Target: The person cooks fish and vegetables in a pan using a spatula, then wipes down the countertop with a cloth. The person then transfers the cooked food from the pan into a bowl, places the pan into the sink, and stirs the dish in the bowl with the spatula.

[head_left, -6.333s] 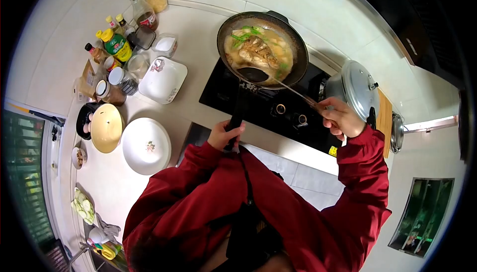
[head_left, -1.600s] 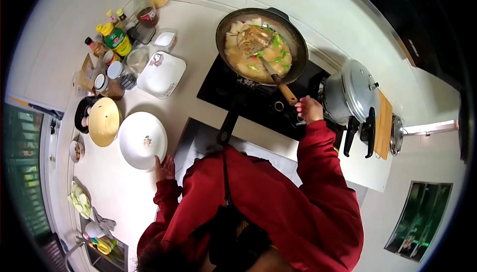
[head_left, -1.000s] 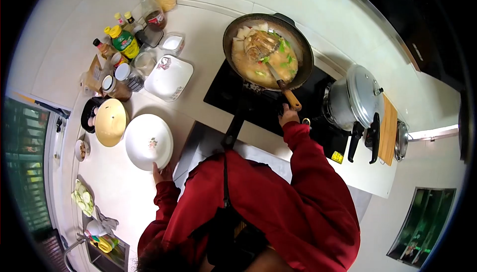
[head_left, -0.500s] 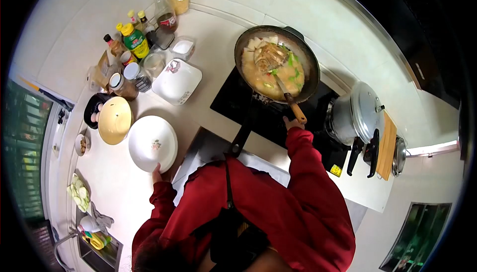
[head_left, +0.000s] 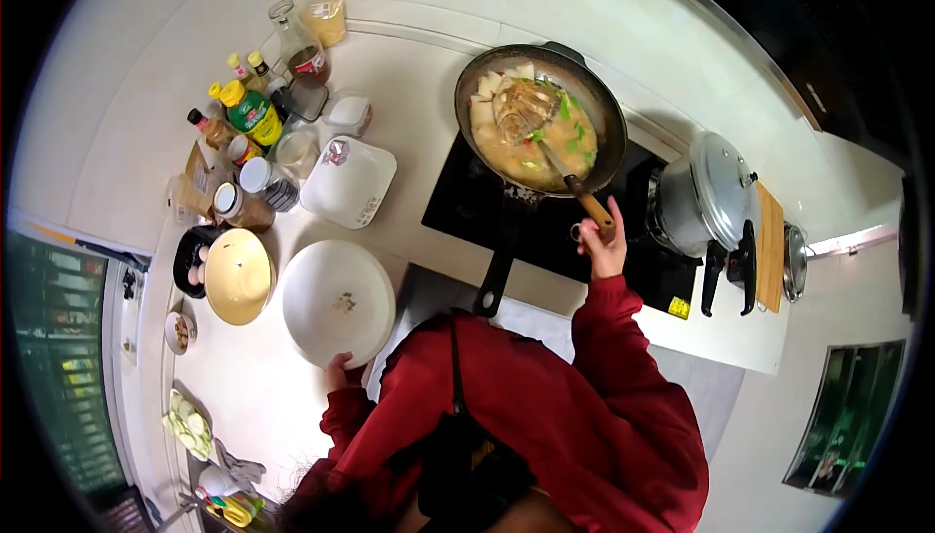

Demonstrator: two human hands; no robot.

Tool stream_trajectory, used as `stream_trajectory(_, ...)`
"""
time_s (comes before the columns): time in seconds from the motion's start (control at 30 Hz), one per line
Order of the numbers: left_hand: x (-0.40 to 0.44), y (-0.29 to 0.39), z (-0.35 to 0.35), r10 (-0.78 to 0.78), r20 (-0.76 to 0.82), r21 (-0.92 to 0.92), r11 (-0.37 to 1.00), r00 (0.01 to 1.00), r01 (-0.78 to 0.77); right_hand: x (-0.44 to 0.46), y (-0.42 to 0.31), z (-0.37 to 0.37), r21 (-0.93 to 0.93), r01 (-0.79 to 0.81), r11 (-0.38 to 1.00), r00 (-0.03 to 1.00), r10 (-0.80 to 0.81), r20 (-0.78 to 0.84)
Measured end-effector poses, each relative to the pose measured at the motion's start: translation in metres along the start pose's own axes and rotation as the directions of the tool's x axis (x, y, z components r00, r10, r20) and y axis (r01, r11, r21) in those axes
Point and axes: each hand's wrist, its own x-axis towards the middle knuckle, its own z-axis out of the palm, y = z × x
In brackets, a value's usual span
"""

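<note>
My left hand [head_left: 338, 373] grips the near rim of a large white bowl [head_left: 343, 309] with a small flower print, thumb on the inside. Over the stove's front edge, my right hand [head_left: 604, 248] is at the end of a wooden-handled spatula [head_left: 591, 208]. Its index finger stretches up beside the handle and the fingers are apart, not wrapped round it. The spatula leans on the rim of a black wok [head_left: 614, 158], its blade sunk in cloudy broth. A fish head [head_left: 526, 109], pale slices and green pieces lie in the broth.
The wok stands on a black cooktop [head_left: 458, 204], its long handle [head_left: 497, 275] pointing at my body. A pressure cooker [head_left: 706, 192] and cutting board [head_left: 769, 246] stand right. Left are a square dish [head_left: 349, 182], a yellow bowl [head_left: 239, 277], jars [head_left: 268, 182] and bottles [head_left: 250, 114].
My right hand has come up from below the spatula's handle to its right side, index finger now stretched. The white bowl and my left hand appear farther right; the view has shifted.
</note>
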Motion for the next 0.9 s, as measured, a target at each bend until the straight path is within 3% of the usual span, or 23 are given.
stream_trajectory(0.07,0.022,0.010,0.004,-0.086,0.017,0.251,0.965,0.996,0.079,0.014,-0.010,0.020,0.259,-0.092,0.962,0.990,0.116,-0.079)
stream_trajectory(0.2,0.007,0.029,0.060,0.020,0.121,0.341,0.938,0.992,-0.061,0.031,-0.025,0.033,0.212,-0.080,0.974,0.987,0.108,-0.123)
stream_trajectory(0.27,0.025,0.032,0.057,0.134,0.262,0.512,0.820,0.956,-0.256,0.040,-0.028,0.034,0.200,-0.118,0.973,0.981,0.146,-0.130)
stream_trajectory(0.33,0.023,0.043,0.086,0.046,0.284,0.536,0.820,0.958,-0.198,0.050,-0.021,0.029,0.360,-0.153,0.920,0.965,0.217,-0.145)
stream_trajectory(0.4,0.015,0.046,0.109,0.133,0.294,0.517,0.811,0.947,-0.274,0.052,-0.025,0.025,0.364,-0.122,0.924,0.966,0.194,-0.170)
stream_trajectory(0.43,0.017,0.050,0.119,0.108,0.318,0.566,0.775,0.942,-0.280,0.052,-0.026,0.021,0.388,-0.098,0.916,0.970,0.176,-0.169)
stream_trajectory(0.47,0.008,0.053,0.136,0.081,0.299,0.501,0.835,0.951,-0.229,0.051,-0.026,0.016,0.411,-0.079,0.908,0.973,0.160,-0.167)
stream_trajectory(0.53,-0.003,0.060,0.166,0.061,0.275,0.427,0.886,0.959,-0.179,0.051,-0.026,0.009,0.403,-0.074,0.912,0.975,0.151,-0.161)
stream_trajectory(0.6,-0.004,0.065,0.184,0.044,0.309,0.508,0.837,0.950,-0.204,0.048,-0.026,0.002,0.392,-0.036,0.919,0.977,0.114,-0.178)
stream_trajectory(0.7,-0.005,0.066,0.215,0.133,0.359,0.460,0.836,0.924,-0.299,0.046,-0.023,-0.008,0.379,-0.045,0.924,0.979,0.116,-0.166)
stream_trajectory(0.73,0.010,0.074,0.214,0.073,0.428,0.498,0.813,0.901,-0.302,0.045,-0.024,-0.010,0.379,-0.036,0.925,0.980,0.106,-0.168)
stream_trajectory(0.87,0.009,0.073,0.252,0.080,0.354,0.471,0.846,0.932,-0.252,0.042,-0.029,-0.017,0.374,-0.029,0.927,0.980,0.100,-0.171)
stream_trajectory(0.9,0.014,0.076,0.256,0.073,0.411,0.490,0.823,0.909,-0.288,0.042,-0.031,-0.020,0.374,-0.032,0.927,0.981,0.101,-0.167)
